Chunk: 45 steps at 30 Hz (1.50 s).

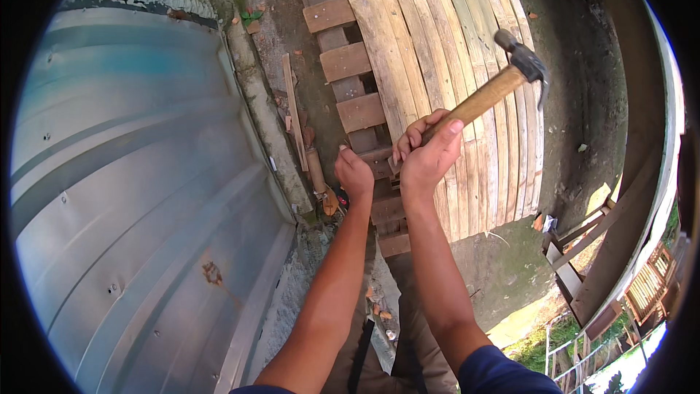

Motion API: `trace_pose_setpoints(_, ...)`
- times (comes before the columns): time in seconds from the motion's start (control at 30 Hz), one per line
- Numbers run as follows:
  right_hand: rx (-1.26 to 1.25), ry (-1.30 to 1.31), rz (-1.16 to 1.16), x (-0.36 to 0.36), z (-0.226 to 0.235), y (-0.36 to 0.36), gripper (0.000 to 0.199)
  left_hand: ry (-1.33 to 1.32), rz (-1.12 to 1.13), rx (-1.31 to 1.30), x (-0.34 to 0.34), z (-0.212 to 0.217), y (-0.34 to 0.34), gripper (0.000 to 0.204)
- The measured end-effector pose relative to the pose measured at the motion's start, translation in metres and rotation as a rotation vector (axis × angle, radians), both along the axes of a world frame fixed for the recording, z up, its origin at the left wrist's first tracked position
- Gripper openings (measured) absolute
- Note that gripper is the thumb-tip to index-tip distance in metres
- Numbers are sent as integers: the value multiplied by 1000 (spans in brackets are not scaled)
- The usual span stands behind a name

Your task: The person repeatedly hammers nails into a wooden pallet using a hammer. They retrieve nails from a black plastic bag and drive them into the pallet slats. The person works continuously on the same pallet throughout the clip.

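Note:
My right hand (pixel 432 157) is wrapped round the wooden handle of a claw hammer (pixel 487 95). The hammer slants up to the right, its dark metal head over the pale wooden planks (pixel 437 44). To its left, my left hand (pixel 354 174) is closed with the thumb uppermost, close to the brown wooden blocks (pixel 361 111) along the planks' left edge. Whatever its curled fingers may hold is hidden.
A corrugated metal sheet (pixel 146 197) fills the left side. Between it and the planks lie a thin wooden strip (pixel 294 113) and a brownish cylinder (pixel 316 170). Wooden beams (pixel 576 270) and a slatted wooden piece (pixel 647 288) are at the lower right.

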State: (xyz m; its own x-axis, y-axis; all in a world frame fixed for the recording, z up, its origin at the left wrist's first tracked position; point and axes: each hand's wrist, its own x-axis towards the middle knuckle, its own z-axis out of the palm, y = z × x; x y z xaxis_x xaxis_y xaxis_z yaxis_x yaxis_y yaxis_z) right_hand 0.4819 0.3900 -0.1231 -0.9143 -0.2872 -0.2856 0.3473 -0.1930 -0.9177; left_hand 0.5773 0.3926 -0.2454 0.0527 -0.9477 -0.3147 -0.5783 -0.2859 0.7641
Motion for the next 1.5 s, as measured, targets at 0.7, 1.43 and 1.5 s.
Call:
trace_pose_setpoints(0.7,324,222,300,-6,8,-4,48,-29,-22,29,0,-11,-1,53)
trace_pose_setpoints(1.43,641,271,575,-20,-17,19,53,-41,20,-1,-5,-2,-3,48)
trace_pose_setpoints(1.5,516,132,526,-19,-15,20,47,-33,20,13,-4,-1,-3,48)
